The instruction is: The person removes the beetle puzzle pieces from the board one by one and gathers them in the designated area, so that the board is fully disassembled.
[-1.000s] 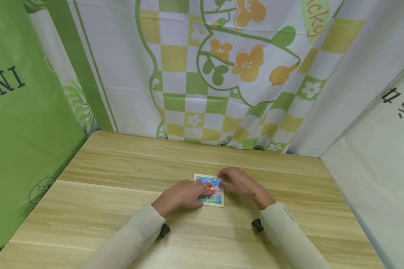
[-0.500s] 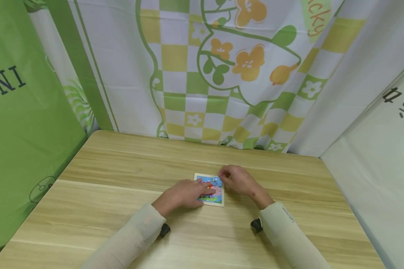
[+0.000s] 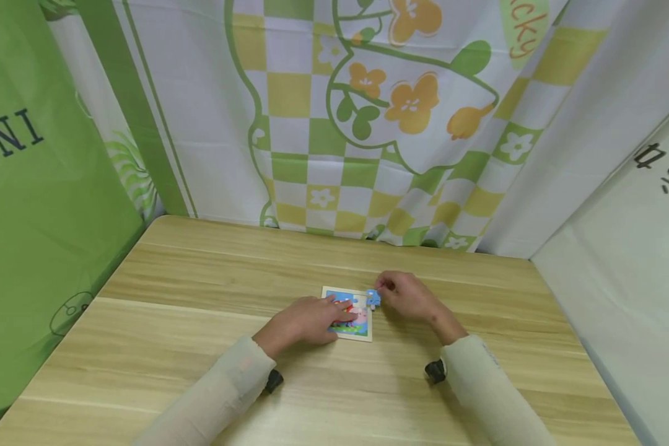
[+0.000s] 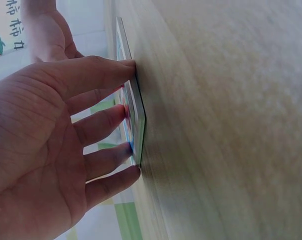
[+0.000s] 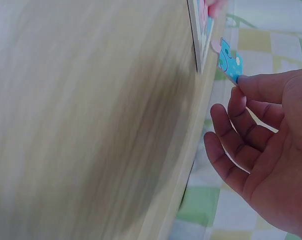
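A small square jigsaw puzzle board [image 3: 357,338] with a colourful pink cartoon figure lies on the table. My left hand [image 3: 312,319] rests on it, fingers spread and fairly straight over the picture. In the left wrist view, the thumb [image 4: 116,70] touches the board's near edge. Just off the board's upper right corner, my right hand [image 3: 409,296] pinches a blue jigsaw piece [image 5: 231,62] between thumb and index finger, with the other fingers loosely bent. This piece is raised and tilted, clear of the board. A pale gap shows in the board's upper right part.
The wooden table [image 3: 201,359] spreads around the board on all sides. A patterned curtain [image 3: 334,142] hangs along its far edge, with a green cloth [image 3: 50,204] at left and a white panel [image 3: 635,266] at right. Black wrist cameras [image 3: 436,371] sit under both sleeves.
My right hand has lifted the blue jigsaw piece out of the board's upper right corner and moved slightly right with it. The left hand has stayed in place.
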Tool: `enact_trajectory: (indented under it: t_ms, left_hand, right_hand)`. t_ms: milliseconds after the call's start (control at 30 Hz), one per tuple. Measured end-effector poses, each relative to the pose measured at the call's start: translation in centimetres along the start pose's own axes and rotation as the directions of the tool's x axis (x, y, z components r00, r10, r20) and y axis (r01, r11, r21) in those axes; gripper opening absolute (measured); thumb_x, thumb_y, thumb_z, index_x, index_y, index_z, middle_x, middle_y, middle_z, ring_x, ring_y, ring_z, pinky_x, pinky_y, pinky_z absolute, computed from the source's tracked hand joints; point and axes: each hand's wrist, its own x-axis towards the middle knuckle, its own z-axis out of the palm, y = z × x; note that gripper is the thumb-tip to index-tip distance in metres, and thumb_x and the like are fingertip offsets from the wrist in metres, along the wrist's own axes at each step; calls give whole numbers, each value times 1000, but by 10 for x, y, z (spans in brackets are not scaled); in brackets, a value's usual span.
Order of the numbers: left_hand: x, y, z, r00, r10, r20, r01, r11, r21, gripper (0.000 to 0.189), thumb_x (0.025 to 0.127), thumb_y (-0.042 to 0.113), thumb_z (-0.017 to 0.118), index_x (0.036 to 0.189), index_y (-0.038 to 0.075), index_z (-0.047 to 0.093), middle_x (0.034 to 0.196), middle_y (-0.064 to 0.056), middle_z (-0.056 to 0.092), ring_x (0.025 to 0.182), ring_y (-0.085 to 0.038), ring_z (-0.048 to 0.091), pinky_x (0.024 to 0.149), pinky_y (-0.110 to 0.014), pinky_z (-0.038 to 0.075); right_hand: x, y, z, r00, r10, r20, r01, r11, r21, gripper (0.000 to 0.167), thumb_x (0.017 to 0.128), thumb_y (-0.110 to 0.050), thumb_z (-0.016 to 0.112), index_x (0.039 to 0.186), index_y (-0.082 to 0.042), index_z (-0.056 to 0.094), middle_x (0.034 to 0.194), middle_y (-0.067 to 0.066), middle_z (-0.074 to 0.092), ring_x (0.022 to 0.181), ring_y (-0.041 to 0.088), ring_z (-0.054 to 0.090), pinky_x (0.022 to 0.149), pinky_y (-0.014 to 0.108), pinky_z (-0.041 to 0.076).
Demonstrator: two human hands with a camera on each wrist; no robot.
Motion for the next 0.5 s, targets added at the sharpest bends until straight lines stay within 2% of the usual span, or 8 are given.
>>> enact_trajectory:
  t_ms: [200,500]
  left_hand:
    - [0,0,0,1000,0,-3,0,1000,-8,57,97,19,64,151,30,55,162,5,38,148,-31,35,108,-50,42]
    - [-1,2,0,1000,-7,0,7,1000,6,56,98,19,64,152,30,53,163,5,38,148,-30,35,110,-48,41]
  right_hand:
    - [-13,20,-18,1000,-3,-1,3,1000,23,12,103,-4,57,99,-4,68,91,4,67,80,18,56,75,40,48]
    - [-31,52,-48,996,93,19,-93,995,26,15,106,-6,53,102,-3,68,93,6,66,81,20,54,76,41,45]
